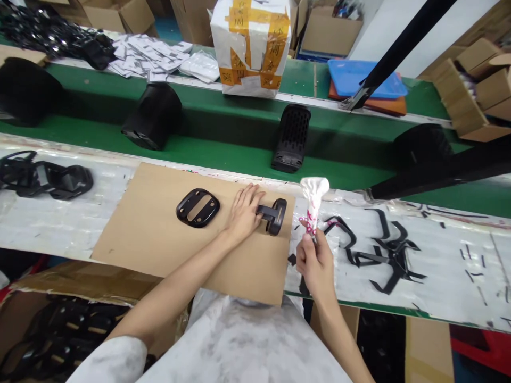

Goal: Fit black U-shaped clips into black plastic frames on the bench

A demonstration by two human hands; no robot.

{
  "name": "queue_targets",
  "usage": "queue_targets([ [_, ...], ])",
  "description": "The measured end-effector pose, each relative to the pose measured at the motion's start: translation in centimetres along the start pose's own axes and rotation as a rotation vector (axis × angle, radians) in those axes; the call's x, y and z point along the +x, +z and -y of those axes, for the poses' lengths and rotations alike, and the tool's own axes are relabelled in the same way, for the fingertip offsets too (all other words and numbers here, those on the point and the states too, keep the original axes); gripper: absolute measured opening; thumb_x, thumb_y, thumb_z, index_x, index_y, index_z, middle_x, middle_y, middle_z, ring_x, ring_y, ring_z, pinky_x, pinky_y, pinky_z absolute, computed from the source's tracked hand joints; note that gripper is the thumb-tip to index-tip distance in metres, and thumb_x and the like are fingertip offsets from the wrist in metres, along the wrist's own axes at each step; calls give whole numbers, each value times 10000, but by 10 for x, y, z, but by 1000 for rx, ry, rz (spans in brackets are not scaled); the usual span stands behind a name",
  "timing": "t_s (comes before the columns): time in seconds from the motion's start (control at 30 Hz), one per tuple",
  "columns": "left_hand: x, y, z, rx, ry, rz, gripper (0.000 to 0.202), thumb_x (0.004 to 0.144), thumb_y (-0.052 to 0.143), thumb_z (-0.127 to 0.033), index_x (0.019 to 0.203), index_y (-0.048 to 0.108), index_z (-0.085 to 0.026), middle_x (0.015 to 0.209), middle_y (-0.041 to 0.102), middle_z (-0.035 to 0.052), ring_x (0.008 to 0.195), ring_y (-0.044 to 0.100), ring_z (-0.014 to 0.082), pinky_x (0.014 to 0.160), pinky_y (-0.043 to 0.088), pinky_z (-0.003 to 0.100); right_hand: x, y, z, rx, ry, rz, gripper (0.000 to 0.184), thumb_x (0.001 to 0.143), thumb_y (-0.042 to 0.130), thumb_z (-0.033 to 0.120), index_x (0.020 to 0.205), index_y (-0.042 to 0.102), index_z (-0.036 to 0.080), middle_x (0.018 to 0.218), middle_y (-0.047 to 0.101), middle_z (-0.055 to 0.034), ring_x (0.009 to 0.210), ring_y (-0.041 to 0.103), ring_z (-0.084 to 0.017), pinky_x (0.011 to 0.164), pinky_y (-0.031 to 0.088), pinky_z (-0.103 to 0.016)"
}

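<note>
Your left hand [241,213] is on the black moulded plastic bracket [273,215], a short stem with a rounded end, lying near the right edge of the brown cardboard sheet [191,234]; left fingers [249,198] spread and flat, pressing on it, no pinch; your right hand [315,263] is just past that edge, above the white-covered bench [51,223], gripping a soft white tube [314,199] with pink lettering, held upright; right fingers [306,246] curled round its lower end; can't tell exactly what the tube is; black rounded-square frame with two slots [197,207] lies flat on the cardboard, just left of your left hand; black strap-shaped moulded parts [46,178] lie at the bench's left end; thin black plastic offcuts [389,252] lie toward its right end; past the bench's rear edge, green conveyor belt [223,143] carries a black slotted housing [291,138] and a black domed housing [154,117]; beyond it, a white parcel with orange tape [251,48] and a blue plastic tray [365,77].
</note>
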State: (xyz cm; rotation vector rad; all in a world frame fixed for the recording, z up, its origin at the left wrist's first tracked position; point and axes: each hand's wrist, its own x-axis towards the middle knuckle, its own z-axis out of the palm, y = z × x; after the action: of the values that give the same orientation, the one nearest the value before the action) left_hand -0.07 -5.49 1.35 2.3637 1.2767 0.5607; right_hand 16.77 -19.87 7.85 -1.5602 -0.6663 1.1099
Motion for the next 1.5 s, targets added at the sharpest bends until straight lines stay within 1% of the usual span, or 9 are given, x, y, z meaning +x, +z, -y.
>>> queue_targets([
  [0.2, -1, -1, -4, -6, -31, 30, 652, 865, 549, -74, 1512, 555, -162, 1707, 454, 133, 1652, 304, 311, 1372, 216, 569, -40, -18, -42, -115, 203, 55, 522, 989, 573, 745, 894, 591, 232, 613, 417, 75, 456, 309, -91, 379, 254, -210],
  [0.33, -2, -1, -5, -4, -29, 32, 642, 884, 535, -91, 1522, 549, -164, 1714, 447, 123, 1654, 301, 303, 1376, 199, 563, -44, -10, -52, -128, 291, 147, 578, 936, 612, 789, 1018, 640, 217, 578, 365, 99, 441, 280, -92, 376, 226, -211],
  [0.47, -2, 0, -4, 1, -14, 28, 599, 923, 516, -113, 1519, 551, -159, 1704, 459, 128, 1647, 313, 304, 1373, 207, 553, -48, 0, -46, -29, 226, -59, 603, 942, 602, 787, 1156, 642, 225, 638, 398, 94, 446, 281, -82, 381, 226, -199],
  [0.63, -2, 0, -3, -5, -7, 12, 570, 952, 494, -125, 1518, 545, -155, 1693, 471, 135, 1643, 320, 297, 1372, 202, 550, -47, 4, -50, -66, 338, 88, 590, 890, 676, 788, 1049, 656, 220, 567, 369, 109, 420, 273, -83, 362, 239, -202],
  [0.8, -2, -1, -2, -9, -6, 10, 548, 969, 491, -132, 1514, 550, -151, 1693, 474, 126, 1636, 329, 298, 1375, 197, 534, -46, 4, -49, -27, 264, -61, 665, 913, 625, 804, 1250, 644, 231, 618, 389, 107, 430, 283, -80, 367, 255, -187],
  [1.1, -1, -5, -3, -34, -31, 27, 541, 979, 472, -119, 1511, 559, -164, 1697, 474, 114, 1640, 323, 271, 1378, 190, 518, -41, 6, -45, -84, 313, 47, 724, 898, 624, 826, 1274, 624, 207, 589, 365, 125, 423, 261, -76, 368, 236, -186],
  [1.23, 0, -8, 0, -83, -49, 37, 607, 883, 542, -74, 1482, 568, -169, 1697, 469, 122, 1637, 328, 281, 1381, 181, 527, -34, -5, -39, -114, 337, 110, 588, 902, 674, 773, 1085, 631, 216, 587, 379, 116, 422, 254, -70, 365, 220, -193],
  [1.37, 4, -11, -12, -340, -118, 8, 621, 820, 516, -37, 1427, 580, -152, 1617, 542, 153, 1590, 406, 291, 1358, 254, 532, -30, -3, -27, -55, 135, -40, 444, 932, 725, 655, 1047, 579, 251, 616, 360, 125, 440, 231, -69, 377, 208, -192],
  [1.5, 3, -16, -44, -962, -323, -43, 513, 874, 476, -88, 1369, 579, -175, 1429, 687, 140, 1373, 637, 251, 1227, 468, 445, -21, 17, -21, -127, -49, -33, 484, 837, 866, 547, 1079, 586, 235, 657, 427, 111, 505, 331, -87, 450, 312, -218],
])
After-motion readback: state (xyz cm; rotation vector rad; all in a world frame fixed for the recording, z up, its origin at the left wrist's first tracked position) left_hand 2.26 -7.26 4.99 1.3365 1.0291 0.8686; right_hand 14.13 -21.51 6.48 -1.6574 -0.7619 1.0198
